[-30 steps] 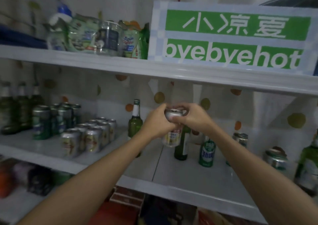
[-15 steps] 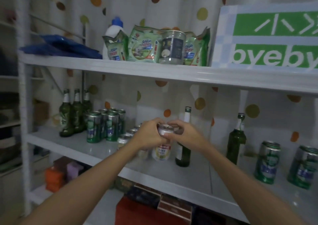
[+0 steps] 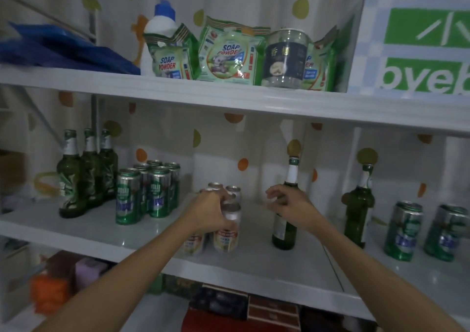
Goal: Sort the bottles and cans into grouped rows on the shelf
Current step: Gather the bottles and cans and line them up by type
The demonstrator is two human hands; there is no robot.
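Fingers (image 3: 223, 198) of the left hand (image 3: 209, 212) are curled over the top of a pale beer can (image 3: 227, 233), which is gripped from above. The can appears to stand on the middle shelf (image 3: 76, 232), just beside a can of the same label (image 3: 193, 242) and in front of two more silver tops (image 3: 223, 188). It is judged that it is placed there so that equal cans make one row. The right hand (image 3: 287, 204) is kept apart from the can, loosely curled, with nothing held, in front of a green bottle (image 3: 284, 230). Further left, tall green cans (image 3: 142, 194) and three green bottles (image 3: 84, 174) are already grouped. At the right, a lone bottle (image 3: 358, 209) and two loose green cans (image 3: 403, 232) are not yet sorted.
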